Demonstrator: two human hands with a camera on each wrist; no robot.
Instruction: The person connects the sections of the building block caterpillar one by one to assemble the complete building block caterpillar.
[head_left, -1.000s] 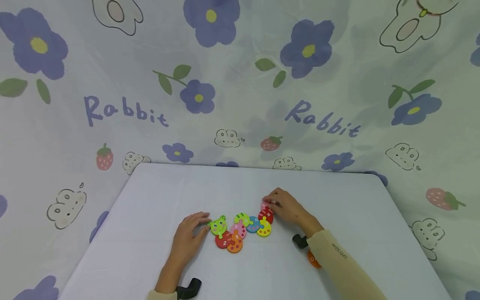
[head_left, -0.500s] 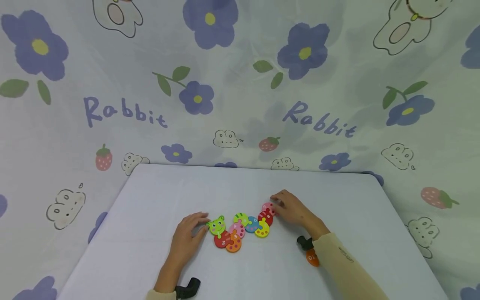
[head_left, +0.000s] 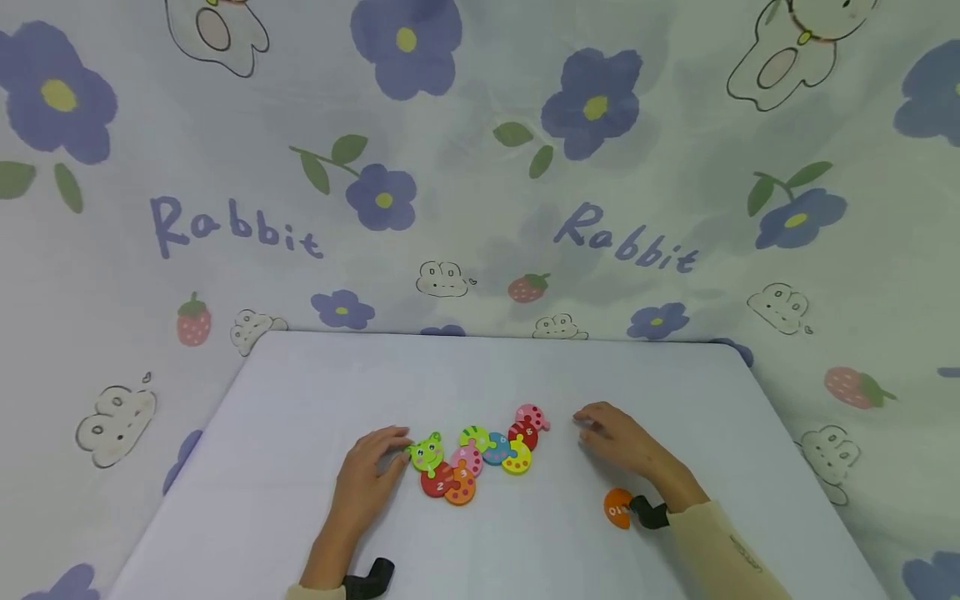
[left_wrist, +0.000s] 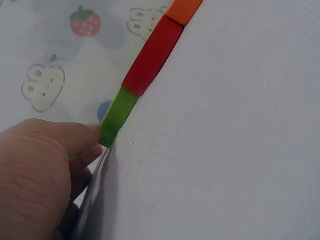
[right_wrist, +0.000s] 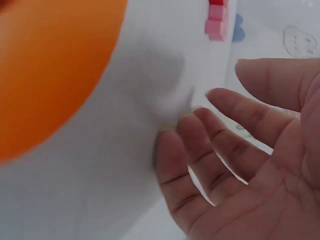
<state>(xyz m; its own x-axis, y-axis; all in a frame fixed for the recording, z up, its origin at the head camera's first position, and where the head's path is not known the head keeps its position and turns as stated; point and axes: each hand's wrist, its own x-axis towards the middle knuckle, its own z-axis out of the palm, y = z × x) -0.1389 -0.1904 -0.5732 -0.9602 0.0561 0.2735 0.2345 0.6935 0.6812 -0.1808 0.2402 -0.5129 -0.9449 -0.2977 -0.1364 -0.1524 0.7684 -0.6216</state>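
Observation:
A caterpillar puzzle of joined numbered pieces lies on the white table. It runs from a green smiling head piece [head_left: 427,452] through red, orange, pink, green, blue, yellow and red pieces to a pink end piece [head_left: 532,416]. At the head piece's left edge, my left hand [head_left: 367,473] rests with relaxed fingers; in the left wrist view the thumb [left_wrist: 82,136] touches that green edge. My right hand [head_left: 622,440] hovers right of the pink piece, fingers loosely bent, holding nothing. A loose orange piece [head_left: 618,508] marked 10 lies below it, partly hidden by the black wrist mount.
The white table [head_left: 360,375] stands before a cloth backdrop [head_left: 480,233] printed with flowers, rabbits and strawberries. Black camera mounts sit at both wrists, the right mount [head_left: 649,512] beside the orange piece.
My right hand has let go of the pink end piece and moved right and down, away from the puzzle. The left hand stays at the green head piece.

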